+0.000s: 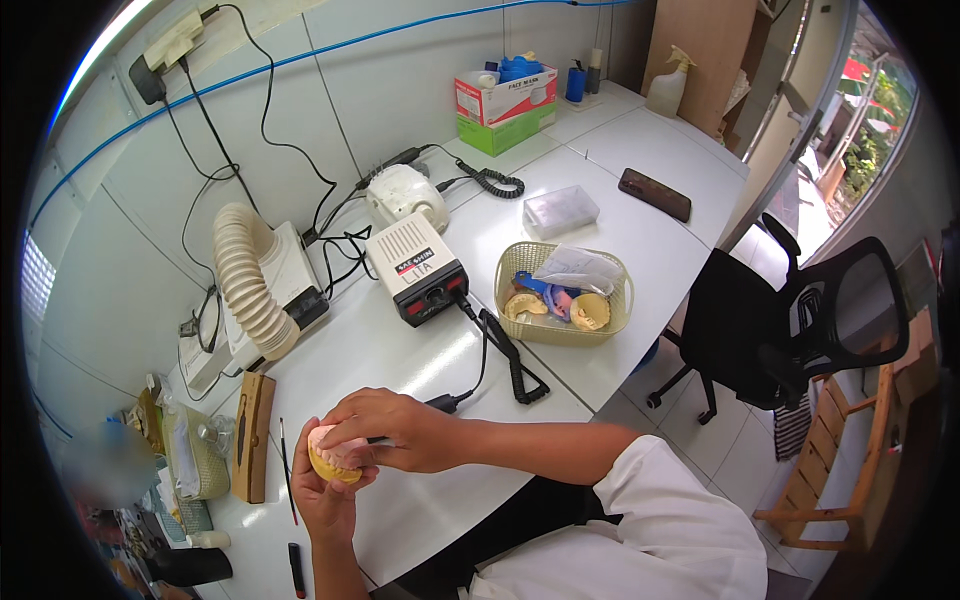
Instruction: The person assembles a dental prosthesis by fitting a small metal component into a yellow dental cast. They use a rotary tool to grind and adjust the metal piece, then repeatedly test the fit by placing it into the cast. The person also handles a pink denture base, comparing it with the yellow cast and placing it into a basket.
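Clamped in the left grip [326, 502]: a yellow dental cast [334, 467] with a pink layer [342, 450] on top, held up over the near side of the tabletop [430, 510]. Clamped likewise in the right grip [408, 432], probably around a dark handpiece [441, 403], close against the cast. Could skid off the teeth and nick a left fingertip, with both hands crowded so near together. Could chip a tooth or tear the pink layer, from too much pressure on one spot. Could drop the cast, if loosened at the left fingers. Could be dragged off line by the coiled cord [516, 372] from the control box [415, 270], if snagged or pulled taut. Could also knock the thin tool [287, 470] or the dark pen [297, 570], from a sideways swing of the left forearm. Hidden behind the right fingers: the handpiece's working end. Cannot tell whether touching the cast or just beside. Blurred at far left, beyond the side basket [213, 484], and cut off by the dark fisheye rim.
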The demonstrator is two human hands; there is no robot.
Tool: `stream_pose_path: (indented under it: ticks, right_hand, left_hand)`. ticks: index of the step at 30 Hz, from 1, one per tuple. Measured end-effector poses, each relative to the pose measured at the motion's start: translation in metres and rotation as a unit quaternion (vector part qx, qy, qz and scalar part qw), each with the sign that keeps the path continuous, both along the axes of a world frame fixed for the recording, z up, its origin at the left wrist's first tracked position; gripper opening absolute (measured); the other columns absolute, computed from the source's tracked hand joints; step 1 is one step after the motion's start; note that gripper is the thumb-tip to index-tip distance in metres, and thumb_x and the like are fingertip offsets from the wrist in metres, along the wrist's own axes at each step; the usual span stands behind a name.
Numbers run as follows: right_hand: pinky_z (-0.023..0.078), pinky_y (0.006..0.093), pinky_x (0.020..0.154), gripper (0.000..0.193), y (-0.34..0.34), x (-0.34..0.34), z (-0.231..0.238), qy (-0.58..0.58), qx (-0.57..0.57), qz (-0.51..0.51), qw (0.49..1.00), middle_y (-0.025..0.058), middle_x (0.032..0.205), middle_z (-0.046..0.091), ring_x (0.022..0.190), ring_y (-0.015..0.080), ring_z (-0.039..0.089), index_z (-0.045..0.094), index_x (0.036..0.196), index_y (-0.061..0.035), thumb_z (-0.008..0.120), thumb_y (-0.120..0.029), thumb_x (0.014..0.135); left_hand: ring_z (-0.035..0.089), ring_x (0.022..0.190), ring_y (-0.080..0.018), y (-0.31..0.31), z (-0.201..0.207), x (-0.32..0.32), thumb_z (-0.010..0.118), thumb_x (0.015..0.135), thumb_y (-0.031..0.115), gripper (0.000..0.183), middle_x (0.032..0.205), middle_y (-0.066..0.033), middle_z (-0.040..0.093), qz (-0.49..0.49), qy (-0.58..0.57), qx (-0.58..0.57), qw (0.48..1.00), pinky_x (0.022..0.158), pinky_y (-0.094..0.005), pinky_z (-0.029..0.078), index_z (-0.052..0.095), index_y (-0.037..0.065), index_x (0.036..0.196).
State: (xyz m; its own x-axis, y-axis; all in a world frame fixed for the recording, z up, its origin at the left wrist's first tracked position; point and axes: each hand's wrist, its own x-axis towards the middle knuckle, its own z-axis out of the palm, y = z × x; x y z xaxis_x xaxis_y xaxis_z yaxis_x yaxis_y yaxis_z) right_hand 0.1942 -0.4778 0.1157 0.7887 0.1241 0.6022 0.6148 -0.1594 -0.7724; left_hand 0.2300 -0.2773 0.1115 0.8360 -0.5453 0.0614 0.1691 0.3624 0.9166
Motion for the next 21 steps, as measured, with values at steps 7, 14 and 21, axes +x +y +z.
stream_pose_path:
  ticks: [7,14,21]
  right_hand:
    - [0.037,0.0399,0.105,0.05,0.002,0.003,-0.011,-0.005,0.001,-0.015,1.0,0.0028,0.126,0.059,0.122,0.0263,0.051,0.06,0.126,-0.0123,0.072,-0.002,0.078]
    - [0.038,0.0401,0.103,0.049,0.001,0.004,-0.012,0.03,-0.009,-0.02,0.999,0.0029,0.128,0.058,0.121,0.0253,0.051,0.058,0.126,-0.0128,0.071,-0.004,0.08]
    - [0.045,0.0419,0.098,0.05,0.003,0.009,-0.025,0.055,0.028,-0.017,0.998,0.0109,0.13,0.059,0.113,0.0325,0.057,0.054,0.13,-0.009,0.068,-0.003,0.082]
  left_hand:
    - [0.068,0.096,-0.023,0.005,-0.011,0.009,0.09,0.07,0.041,0.105,0.121,-0.0122,0.06,0.037,-0.017,0.03,0.999,0.066,-0.0325,0.062,0.031,0.0,0.147]
    - [0.065,0.107,-0.0227,0.004,-0.012,0.01,0.093,0.062,0.045,0.114,0.125,-0.0099,0.059,0.103,-0.035,0.075,0.991,0.084,-0.0343,0.059,0.033,-0.002,0.147]
    - [0.06,0.117,-0.0202,0.006,-0.023,0.018,0.087,0.07,0.05,0.112,0.133,-0.009,0.054,0.081,-0.073,0.11,0.988,0.086,-0.0277,0.057,0.029,-0.001,0.15]
